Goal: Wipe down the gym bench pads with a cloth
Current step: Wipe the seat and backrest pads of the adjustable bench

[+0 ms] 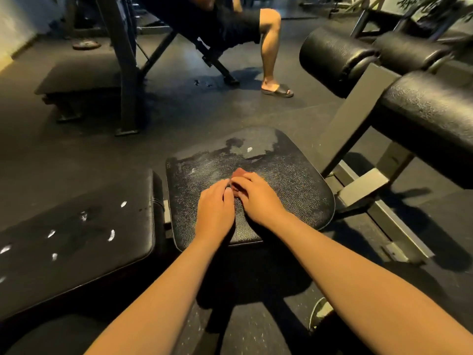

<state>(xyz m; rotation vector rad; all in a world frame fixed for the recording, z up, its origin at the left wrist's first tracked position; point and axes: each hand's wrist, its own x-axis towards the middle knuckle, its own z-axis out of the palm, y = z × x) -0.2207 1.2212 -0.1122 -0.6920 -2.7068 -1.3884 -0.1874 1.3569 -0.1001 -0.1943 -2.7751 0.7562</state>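
A black seat pad (286, 175) of the gym bench lies in front of me, worn and scuffed at its far edge. A small reddish cloth (239, 172) rests on its middle, mostly covered by my fingers. My right hand (256, 198) presses on the cloth, fingers curled over it. Beside it, my left hand (215, 213) touches the cloth's near left side with bent fingers. To the left lies the longer black back pad (76, 242), flecked with white tears.
Black roller pads (335, 55) and a thick pad (430, 116) on a grey steel frame (358, 190) stand at right. A person's leg in a sandal (277, 89) and a bench frame (128, 80) are ahead on the dark rubber floor.
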